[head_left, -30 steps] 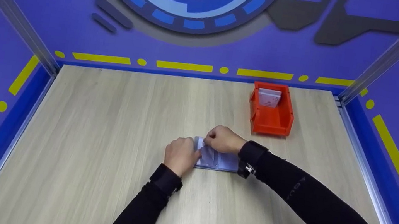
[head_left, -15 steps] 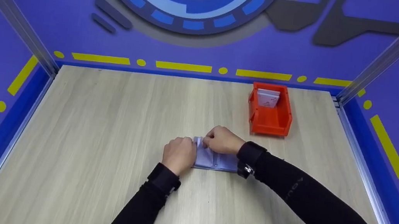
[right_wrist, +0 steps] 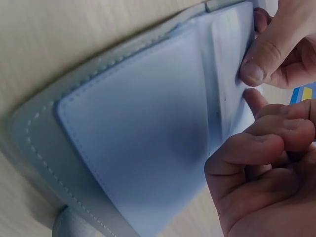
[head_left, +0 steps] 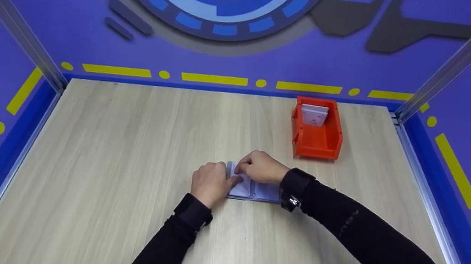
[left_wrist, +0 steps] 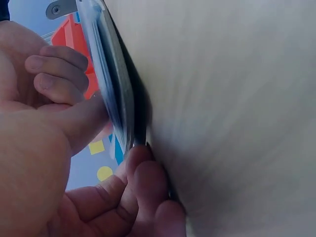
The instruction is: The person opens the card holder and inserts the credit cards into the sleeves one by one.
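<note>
A pale grey-blue card holder lies spread on the wooden table, with stitched edges, clear plastic sleeves and a snap tab. My left hand grips its left edge. The left thumb presses on the left page, and the other fingers curl at the cover's edge close to the tabletop. My right hand reaches over the holder, fingers bent, its fingertips at the upper part of the left page. In the right wrist view one fingertip touches that page beside the left thumb; the right thumb is hidden there.
A red open bin stands at the back right of the table, with several pale cards upright at its rear. Blue-purple walls close in the back and both sides, with metal rails along the edges.
The lifted clear sleeve on the left page has come down flat. My left thumb drew back, then came onto the page again. My right fingertips have shifted slightly left.
</note>
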The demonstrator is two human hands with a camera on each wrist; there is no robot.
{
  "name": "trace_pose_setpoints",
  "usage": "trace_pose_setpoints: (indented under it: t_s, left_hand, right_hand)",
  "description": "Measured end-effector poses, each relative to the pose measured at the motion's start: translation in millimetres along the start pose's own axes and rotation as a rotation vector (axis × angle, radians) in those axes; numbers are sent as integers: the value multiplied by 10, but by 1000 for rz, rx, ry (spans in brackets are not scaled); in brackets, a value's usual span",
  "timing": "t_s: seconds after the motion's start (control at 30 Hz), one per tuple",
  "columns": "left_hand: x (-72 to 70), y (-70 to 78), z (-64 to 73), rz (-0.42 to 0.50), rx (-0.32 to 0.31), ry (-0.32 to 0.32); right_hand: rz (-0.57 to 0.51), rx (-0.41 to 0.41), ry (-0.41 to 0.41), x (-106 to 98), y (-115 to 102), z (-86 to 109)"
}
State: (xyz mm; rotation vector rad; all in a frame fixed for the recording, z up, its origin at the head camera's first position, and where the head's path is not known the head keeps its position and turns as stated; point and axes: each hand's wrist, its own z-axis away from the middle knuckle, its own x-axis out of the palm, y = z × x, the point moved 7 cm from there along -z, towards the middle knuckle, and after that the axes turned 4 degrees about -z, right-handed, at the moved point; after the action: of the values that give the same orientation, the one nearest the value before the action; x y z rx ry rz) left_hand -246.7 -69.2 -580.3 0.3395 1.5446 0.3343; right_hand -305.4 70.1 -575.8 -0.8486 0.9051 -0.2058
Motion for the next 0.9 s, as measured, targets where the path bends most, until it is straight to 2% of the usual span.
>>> trace_pose_setpoints:
  t_s: [0.13, 0.27, 0.4, 0.63, 0.9]
  left_hand:
    - [-2, 3, -10, 5, -2, -9]
    - [-17, 17, -9, 9, 2, -7]
    - [-28, 30, -9, 12, 9, 2]
    - [-10, 11, -22, 13, -18, -19]
    - [9, 4, -16, 22, -22, -28]
  right_hand:
    - [2, -33, -9, -13, -46, 33]
    - [-18, -61, 53, -152, -81, 72]
    - [-34, -42, 142, -395, -48, 117]
    - [56, 12, 234, -808, 115, 205]
    - [103, 78, 368, -1287, 326, 304]
